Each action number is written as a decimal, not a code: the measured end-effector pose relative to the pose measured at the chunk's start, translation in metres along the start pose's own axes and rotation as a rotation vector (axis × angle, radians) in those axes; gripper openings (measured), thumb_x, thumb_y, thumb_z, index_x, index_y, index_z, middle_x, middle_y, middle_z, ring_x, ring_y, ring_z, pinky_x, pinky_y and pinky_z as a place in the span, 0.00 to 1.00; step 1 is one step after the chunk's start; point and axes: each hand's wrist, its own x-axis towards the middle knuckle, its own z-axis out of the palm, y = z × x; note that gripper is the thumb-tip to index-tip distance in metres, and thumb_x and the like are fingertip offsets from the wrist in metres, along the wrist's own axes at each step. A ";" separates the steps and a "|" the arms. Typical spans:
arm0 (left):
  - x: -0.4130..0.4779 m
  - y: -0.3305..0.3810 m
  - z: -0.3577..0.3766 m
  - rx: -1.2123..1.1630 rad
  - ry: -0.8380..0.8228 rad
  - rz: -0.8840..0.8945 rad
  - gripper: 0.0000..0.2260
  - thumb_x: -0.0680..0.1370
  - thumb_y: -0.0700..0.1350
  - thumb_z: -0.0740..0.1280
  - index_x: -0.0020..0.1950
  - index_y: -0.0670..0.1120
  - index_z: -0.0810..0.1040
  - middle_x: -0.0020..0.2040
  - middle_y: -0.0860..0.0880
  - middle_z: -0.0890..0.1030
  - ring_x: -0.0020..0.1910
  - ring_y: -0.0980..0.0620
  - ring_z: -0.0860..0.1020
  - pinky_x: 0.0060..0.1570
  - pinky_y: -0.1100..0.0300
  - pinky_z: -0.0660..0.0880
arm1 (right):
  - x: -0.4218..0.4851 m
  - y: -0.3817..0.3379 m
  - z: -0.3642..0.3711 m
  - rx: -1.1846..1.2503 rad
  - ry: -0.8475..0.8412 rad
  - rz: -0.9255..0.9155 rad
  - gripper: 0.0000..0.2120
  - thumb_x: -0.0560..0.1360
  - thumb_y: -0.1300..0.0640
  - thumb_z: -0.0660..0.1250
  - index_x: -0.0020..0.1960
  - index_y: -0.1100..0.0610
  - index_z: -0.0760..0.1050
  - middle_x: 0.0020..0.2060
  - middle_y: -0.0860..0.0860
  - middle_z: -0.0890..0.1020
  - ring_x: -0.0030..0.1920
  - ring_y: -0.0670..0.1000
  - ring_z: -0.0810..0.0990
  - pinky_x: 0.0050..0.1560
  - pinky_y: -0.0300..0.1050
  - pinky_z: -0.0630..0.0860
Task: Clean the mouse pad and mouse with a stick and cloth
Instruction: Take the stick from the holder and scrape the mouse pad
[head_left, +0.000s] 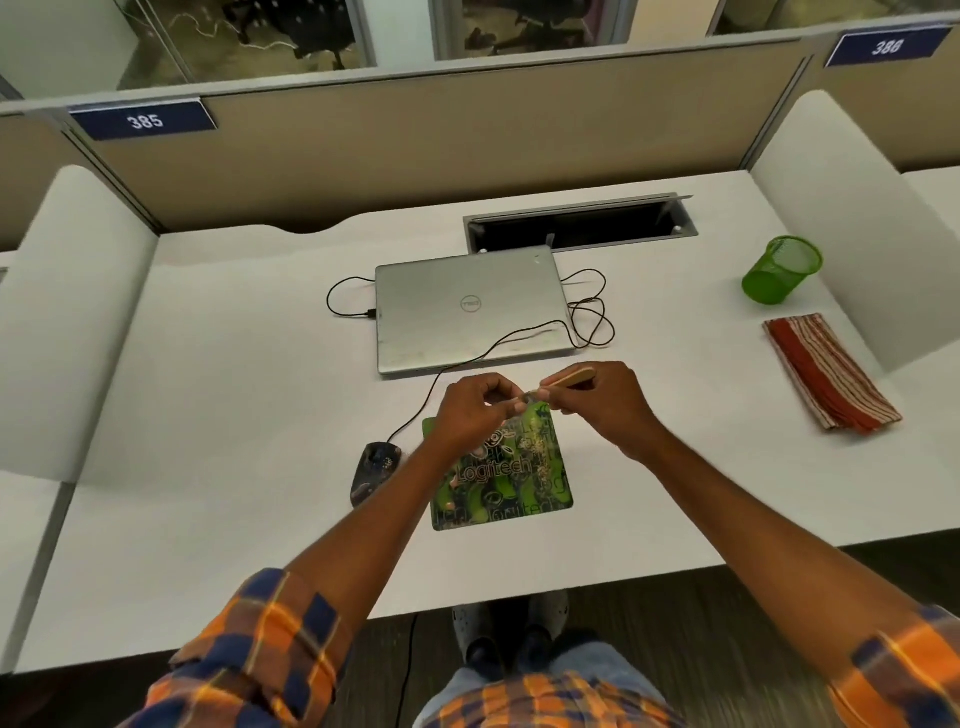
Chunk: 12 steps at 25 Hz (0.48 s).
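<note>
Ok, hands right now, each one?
Left hand: pinches the tip of the stick.
Right hand: grips the stick.

A green mouse pad lies flat at centre, a dark corded mouse just left of it, a pale stick tilted above it, perhaps dirty-tipped, and a folded red-striped cloth at right.

The left hand covers the far left of the mouse pad, where the pinched end of the stick blurs.
</note>
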 end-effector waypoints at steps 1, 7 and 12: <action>0.003 -0.003 0.004 0.046 0.009 -0.001 0.08 0.76 0.46 0.79 0.54 0.49 0.86 0.49 0.54 0.88 0.49 0.54 0.85 0.39 0.59 0.78 | 0.005 0.003 0.000 -0.081 -0.001 -0.028 0.09 0.72 0.52 0.82 0.50 0.54 0.89 0.41 0.47 0.90 0.44 0.46 0.88 0.48 0.45 0.85; 0.021 -0.040 0.019 0.671 -0.096 -0.008 0.33 0.71 0.49 0.81 0.75 0.52 0.76 0.76 0.49 0.74 0.74 0.46 0.72 0.68 0.48 0.73 | 0.031 0.031 0.005 -0.353 0.051 -0.167 0.08 0.75 0.52 0.79 0.52 0.55 0.89 0.47 0.47 0.90 0.47 0.43 0.86 0.53 0.41 0.83; 0.020 -0.054 0.021 0.925 -0.177 0.002 0.39 0.67 0.53 0.82 0.77 0.53 0.73 0.82 0.47 0.68 0.79 0.43 0.67 0.74 0.44 0.67 | 0.032 0.045 0.027 -0.507 -0.087 -0.359 0.07 0.76 0.52 0.77 0.53 0.51 0.89 0.47 0.47 0.89 0.47 0.49 0.85 0.49 0.50 0.82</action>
